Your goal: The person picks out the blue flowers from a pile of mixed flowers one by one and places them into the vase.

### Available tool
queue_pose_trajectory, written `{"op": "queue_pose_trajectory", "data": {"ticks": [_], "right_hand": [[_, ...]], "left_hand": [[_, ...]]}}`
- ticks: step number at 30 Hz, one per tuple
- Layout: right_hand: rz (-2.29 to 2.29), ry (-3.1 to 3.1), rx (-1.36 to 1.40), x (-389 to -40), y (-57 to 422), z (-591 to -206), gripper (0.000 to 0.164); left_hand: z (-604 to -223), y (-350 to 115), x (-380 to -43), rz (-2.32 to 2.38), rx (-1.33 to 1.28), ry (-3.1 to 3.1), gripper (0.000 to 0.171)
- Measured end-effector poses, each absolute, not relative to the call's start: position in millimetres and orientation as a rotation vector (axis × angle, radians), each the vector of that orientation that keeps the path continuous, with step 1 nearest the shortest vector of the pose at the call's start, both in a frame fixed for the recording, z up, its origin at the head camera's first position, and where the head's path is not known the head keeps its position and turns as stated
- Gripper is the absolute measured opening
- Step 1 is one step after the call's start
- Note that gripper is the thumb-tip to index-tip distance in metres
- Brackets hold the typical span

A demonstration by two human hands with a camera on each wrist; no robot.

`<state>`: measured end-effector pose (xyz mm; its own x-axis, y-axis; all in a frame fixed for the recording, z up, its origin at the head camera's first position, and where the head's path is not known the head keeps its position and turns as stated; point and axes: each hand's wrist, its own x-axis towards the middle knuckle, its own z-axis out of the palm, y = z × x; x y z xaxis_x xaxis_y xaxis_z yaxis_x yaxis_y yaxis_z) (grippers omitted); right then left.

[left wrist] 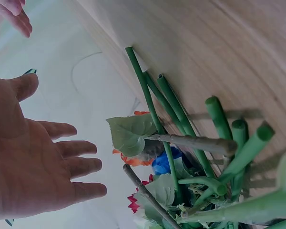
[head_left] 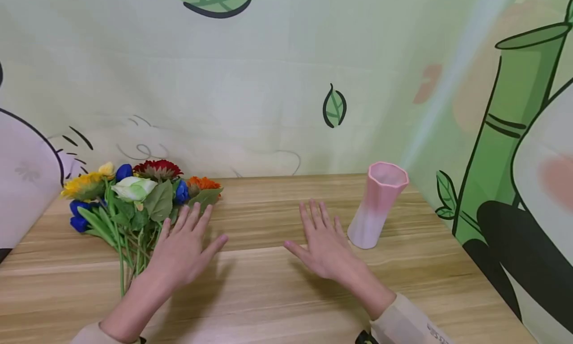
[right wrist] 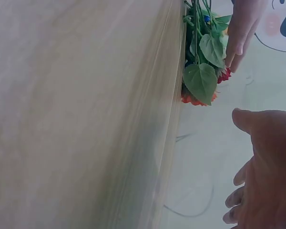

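My left hand (head_left: 179, 252) is held out flat over the table, fingers spread, just right of a bunch of artificial flowers (head_left: 134, 190). Nothing is in its grasp. The bunch lies with its blooms toward the back: yellow, white, blue, dark red and orange heads with green leaves. In the left wrist view the cut ends of its green stems (left wrist: 190, 143) point past the palm. My right hand (head_left: 324, 244), fingers extended and likewise holding nothing, hovers left of a pink and white vase (head_left: 378, 204). The vase stands upright, its faceted rim facing up.
The wooden table (head_left: 259, 279) ends at a backdrop cloth (head_left: 250, 95) printed with leaves. On the right side, the cloth shows a bamboo stalk (head_left: 506, 125) and a panda figure. A dark object (head_left: 366, 337) sits at the right wrist.
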<state>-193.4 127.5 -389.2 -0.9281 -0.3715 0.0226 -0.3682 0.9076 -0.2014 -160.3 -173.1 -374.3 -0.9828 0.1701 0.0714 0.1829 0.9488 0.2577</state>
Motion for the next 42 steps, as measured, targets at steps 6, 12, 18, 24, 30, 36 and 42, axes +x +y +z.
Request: {"op": "queue_pose_trajectory", "data": {"ticks": [6,12,18,24,30,36,42], "right_hand": [[-0.34,3.056,-0.591,-194,128,-389,0.093],[-0.393,3.066,-0.593,-196,130,-387,0.087],[-0.414,3.074,-0.598,-197,132,-384,0.079],[-0.443,3.099,-0.628,-199,135,-388,0.064],[-0.421,3.108,-0.607,-200,138,-389,0.052],[-0.437,3.093,-0.587,-200,141,-390,0.043],[-0.449,3.094,-0.586,-202,144,-391,0.038]], "left_hand": [[-373,-174,-161,-0.41,-0.272,-3.065,0.092],[-373,-175,-161,-0.417,-0.252,-3.07,0.093],[-372,-175,-161,-0.405,-0.243,-3.073,0.089],[-371,-175,-161,-0.35,-0.24,-3.051,0.084],[-372,-177,-162,-0.364,-0.259,-3.054,0.075],[-371,-180,-163,-0.399,-0.259,-3.078,0.07],[-370,-186,-165,-0.41,-0.248,-3.083,0.064]]}}
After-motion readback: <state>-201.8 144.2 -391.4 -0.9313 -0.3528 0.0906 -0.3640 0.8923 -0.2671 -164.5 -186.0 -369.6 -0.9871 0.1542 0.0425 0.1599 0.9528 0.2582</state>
